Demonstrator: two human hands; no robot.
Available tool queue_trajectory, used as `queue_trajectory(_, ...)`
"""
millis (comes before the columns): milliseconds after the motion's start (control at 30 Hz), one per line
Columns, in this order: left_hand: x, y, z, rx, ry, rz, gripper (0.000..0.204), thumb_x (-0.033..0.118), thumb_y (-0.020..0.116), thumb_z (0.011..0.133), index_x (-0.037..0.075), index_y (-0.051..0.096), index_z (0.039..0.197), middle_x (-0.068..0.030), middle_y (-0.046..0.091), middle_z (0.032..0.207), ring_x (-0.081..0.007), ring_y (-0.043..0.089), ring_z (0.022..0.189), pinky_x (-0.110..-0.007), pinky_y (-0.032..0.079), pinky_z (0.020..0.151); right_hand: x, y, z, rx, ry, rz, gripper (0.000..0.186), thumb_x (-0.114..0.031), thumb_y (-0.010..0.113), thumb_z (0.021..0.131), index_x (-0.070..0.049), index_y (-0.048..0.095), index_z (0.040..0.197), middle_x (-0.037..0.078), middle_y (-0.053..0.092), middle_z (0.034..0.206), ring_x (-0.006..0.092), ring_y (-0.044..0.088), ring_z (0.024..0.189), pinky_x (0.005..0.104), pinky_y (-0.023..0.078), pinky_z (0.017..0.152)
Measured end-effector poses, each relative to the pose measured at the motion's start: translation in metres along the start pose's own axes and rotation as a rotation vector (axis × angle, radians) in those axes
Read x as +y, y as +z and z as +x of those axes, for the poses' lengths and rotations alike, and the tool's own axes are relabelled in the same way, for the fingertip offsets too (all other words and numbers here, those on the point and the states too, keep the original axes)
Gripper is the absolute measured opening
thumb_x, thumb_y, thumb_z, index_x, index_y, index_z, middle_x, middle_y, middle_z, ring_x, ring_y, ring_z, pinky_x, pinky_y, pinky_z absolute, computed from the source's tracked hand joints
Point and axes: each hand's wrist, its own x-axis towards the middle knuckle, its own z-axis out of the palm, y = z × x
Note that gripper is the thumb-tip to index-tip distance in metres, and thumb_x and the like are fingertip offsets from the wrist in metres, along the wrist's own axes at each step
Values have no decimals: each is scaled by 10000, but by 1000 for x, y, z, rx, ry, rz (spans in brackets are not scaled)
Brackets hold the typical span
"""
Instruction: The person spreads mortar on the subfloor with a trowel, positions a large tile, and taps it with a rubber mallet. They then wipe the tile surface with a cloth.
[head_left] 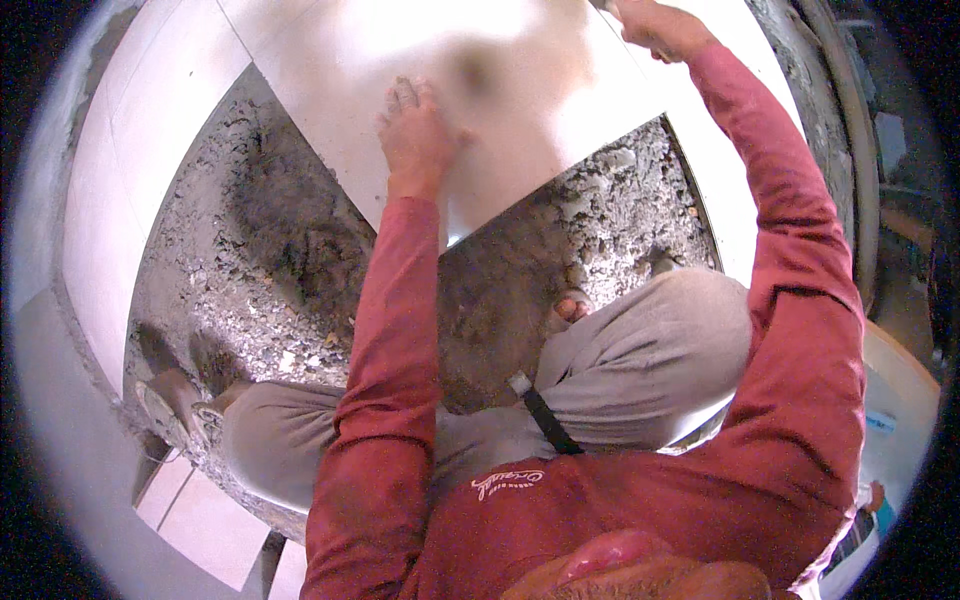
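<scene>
While the left hand [418,140] lies palm-down on a large pale tile [340,75], its fingers somewhat spread and clasping nothing, the right hand [662,28] is well apart from it, at the upper edge of the view, fingers curled; whether these close on anything cannot be told.

Item: the tile, glossy, at upper centre, one corner pointing toward the person; bright glare and a dark, blurred patch on its face. Item: tiled floor [740,130], pale, just beside the large tile on the right, nearest to the right hand. Item: further pale tiles [125,140], laid along the left, thin joint lines between them. Item: rough grey mortar [250,210], lumpy, exposed on both sides of the tile's near corner. Item: toes [572,307] of one foot, beside the right knee, over the mortar. Item: red long-sleeved shirt [640,510], pale lettering on the chest. Item: grey trousers [650,350], knees bent. Item: black strap [548,420], pale-tipped, hanging across the trousers.
</scene>
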Motion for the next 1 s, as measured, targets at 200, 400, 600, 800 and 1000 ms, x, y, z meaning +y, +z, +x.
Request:
queue_trajectory(200, -4, 9, -1, 39, 12, 15, 1120, 651, 810, 730, 38, 368, 1557, -234, 331, 1625, -407, 319, 1504, -546, 354, 1175, 67, 58, -125, -79, 76, -16, 502, -39, 463, 942, -41, 353, 1431, 196, 653, 702, 270, 615, 451, 404, 494, 387)
queue_trajectory(400, -8, 11, 3, 19, 29, -27, 1083, 624, 805, 742, 29, 387, 1545, -213, 325, 1634, -384, 293, 1515, -570, 287, 1184, 95, 98, -228, -105, 131, -133, 535, -124, 560, 931, -59, 374, 1429, 253, 699, 854, 382, 706, 668, 511, 568, 607)
queue_trajectory(600, -7, 10, 1, -4, 12, -53, 1106, 646, 794, 748, 35, 357, 1561, -203, 305, 1646, -384, 268, 1526, -611, 252, 1190, 117, 124, -360, -75, 243, -93, 433, -195, 634, 936, -54, 481, 1315, 223, 712, 923, 425, 699, 821, 504, 591, 773)
queue_trajectory(800, -6, 13, 8, -65, 18, -4, 1089, 644, 763, 790, 38, 323, 1580, -187, 275, 1663, -395, 247, 1533, -620, 238, 1200, 150, 130, -431, 416, 90, -152, 263, -263, 625, 966, -54, 563, 1112, 97, 618, 739, 267, 584, 521, 386, 553, 537)
queue_trajectory(1000, 0, 12, 15, -101, 23, 71, 1104, 648, 757, 790, -7, 327, 1568, -198, 260, 1667, -417, 248, 1528, -598, 247, 1208, 167, 101, -506, 102, 935, 680, 266, -327, 625, 980, -102, 562, 1106, 53, 541, 705, 138, 540, 489, 304, 449, 407)
